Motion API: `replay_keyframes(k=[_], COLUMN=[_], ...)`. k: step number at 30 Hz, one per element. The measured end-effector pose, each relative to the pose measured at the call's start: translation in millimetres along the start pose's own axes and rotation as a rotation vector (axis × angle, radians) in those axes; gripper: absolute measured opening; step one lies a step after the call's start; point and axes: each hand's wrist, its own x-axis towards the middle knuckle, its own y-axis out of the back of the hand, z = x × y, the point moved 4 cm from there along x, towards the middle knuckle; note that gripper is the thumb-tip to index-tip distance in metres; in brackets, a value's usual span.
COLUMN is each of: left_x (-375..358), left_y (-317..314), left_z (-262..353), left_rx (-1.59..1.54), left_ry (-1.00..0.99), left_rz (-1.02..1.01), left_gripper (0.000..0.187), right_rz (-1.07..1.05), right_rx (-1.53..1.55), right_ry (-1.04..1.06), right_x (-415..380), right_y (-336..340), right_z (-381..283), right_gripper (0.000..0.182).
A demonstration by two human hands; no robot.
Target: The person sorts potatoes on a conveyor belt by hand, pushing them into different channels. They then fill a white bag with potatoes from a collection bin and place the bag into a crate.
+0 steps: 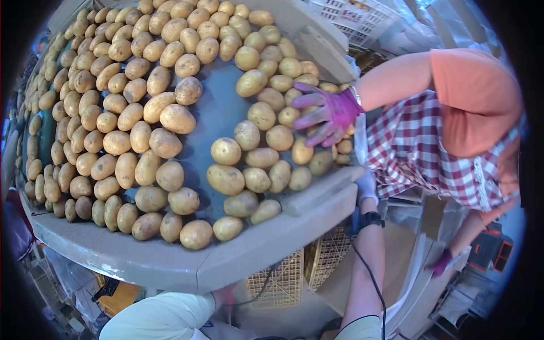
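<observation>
A dense layer of potatoes [175, 119] covers much of a blue conveyor surface [207, 147] framed by a grey rim [170, 263]. My right hand [367, 186], in a pale glove, is at the rim's right end; its fingers are hidden, so its grip does not show. My left hand [228, 296] is a reddish blur below the front rim, mostly hidden beyond my light sleeve [158, 317]. Neither hand visibly touches a potato. Opposite on the right, a co-worker's purple-gloved hand [328, 113] lies spread over potatoes.
The co-worker wears a checked apron [411, 150]; their other gloved hand [439, 263] hangs lower right. Yellow crates [277, 280] stand below the rim. A black cable [374, 272] runs along my right arm. A white crate [354, 20] is at the top.
</observation>
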Motion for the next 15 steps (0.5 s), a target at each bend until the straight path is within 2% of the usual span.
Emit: replay_keyframes(k=[1,2,3,5,6,10,12,14,15], left_x=[-4,-6,-8,-5,-6,-1,2,-2,-20], left_y=[1,1,0,-10,-12,-28,-36,-44,-55], left_z=[1,1,-1,-4,-6,-32,-55,-66,-64], left_rx=[-0.017,-0.032,-0.046,-0.073,-0.081,-0.096,-0.143,-0.173,-0.141], left_ry=[0.016,0.030,0.043,0.068,0.076,0.133,0.181,0.215,0.130], left_rz=[-0.020,-0.041,-0.063,-0.101,-0.100,-0.170,-0.276,-0.369,-0.132], left_gripper=[0.042,0.041,0.040,0.039,0.038,0.035,0.033,0.032,0.018], right_rz=[-0.007,0.006,-0.013,-0.126,-0.008,0.065,0.115,0.113,0.081], right_rx=[-0.005,-0.382,-0.294,-0.330,-0.262,0.020,0.106,0.151,0.141], right_ry=[-0.004,0.142,0.057,0.088,0.333,0.520,0.572,0.512,0.423], right_x=[9,25,-1,-16,-8,2,-17,-61,-94], right_y=[7,5,45,49,30,35,42,32,16], right_z=[-1,12,-40,-72,-61,-207,-248,-222,-184], right_gripper=[0.056,0.057,0.060,0.054,0.044,0.043,0.044,0.045,0.045])
